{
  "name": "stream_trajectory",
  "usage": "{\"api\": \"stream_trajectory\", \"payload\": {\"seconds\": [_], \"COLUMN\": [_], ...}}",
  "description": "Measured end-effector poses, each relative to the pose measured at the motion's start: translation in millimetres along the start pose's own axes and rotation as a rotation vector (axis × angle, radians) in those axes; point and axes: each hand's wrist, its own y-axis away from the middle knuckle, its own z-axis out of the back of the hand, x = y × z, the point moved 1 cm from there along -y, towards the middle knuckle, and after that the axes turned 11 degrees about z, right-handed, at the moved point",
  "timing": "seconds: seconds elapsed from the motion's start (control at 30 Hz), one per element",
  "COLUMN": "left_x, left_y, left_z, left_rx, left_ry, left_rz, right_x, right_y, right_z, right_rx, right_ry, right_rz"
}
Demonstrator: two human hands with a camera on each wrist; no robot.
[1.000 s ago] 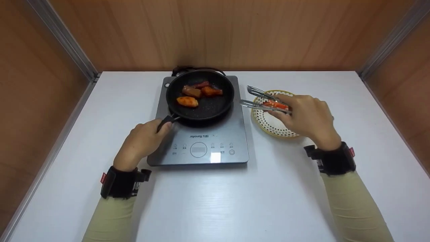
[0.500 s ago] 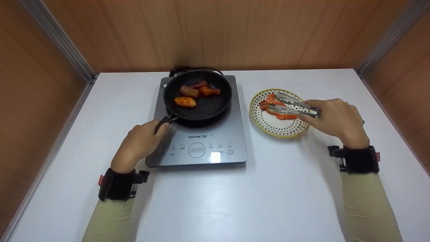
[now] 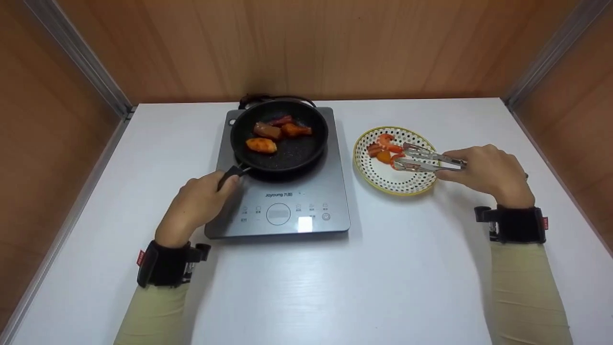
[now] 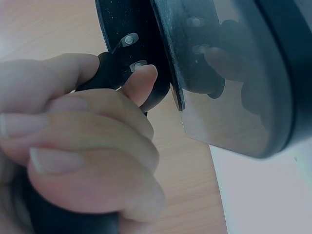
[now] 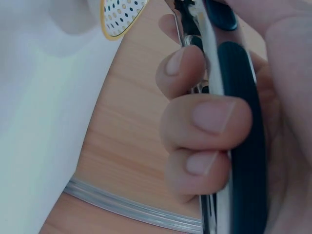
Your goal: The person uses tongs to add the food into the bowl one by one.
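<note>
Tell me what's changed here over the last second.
The right hand drew the tongs rightward: they reached past the left edge of the plate toward the cooktop, and now end over the plate, leaving more of its food in view. Neither hand let go of anything. The left hand still grips the pan handle, and the four pieces in the pan stayed put.
</note>
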Motion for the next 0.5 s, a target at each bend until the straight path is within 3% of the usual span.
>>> {"api": "stream_trajectory", "payload": {"seconds": [0.5], "left_x": [0.9], "left_y": [0.6], "left_z": [-1.0], "left_rx": [-0.011], "left_ry": [0.008], "left_rz": [-0.011], "right_x": [-9.0], "right_y": [-2.3], "right_z": [-5.6], "right_rx": [0.094], "right_ry": [-0.003], "right_rz": [-0.01]}}
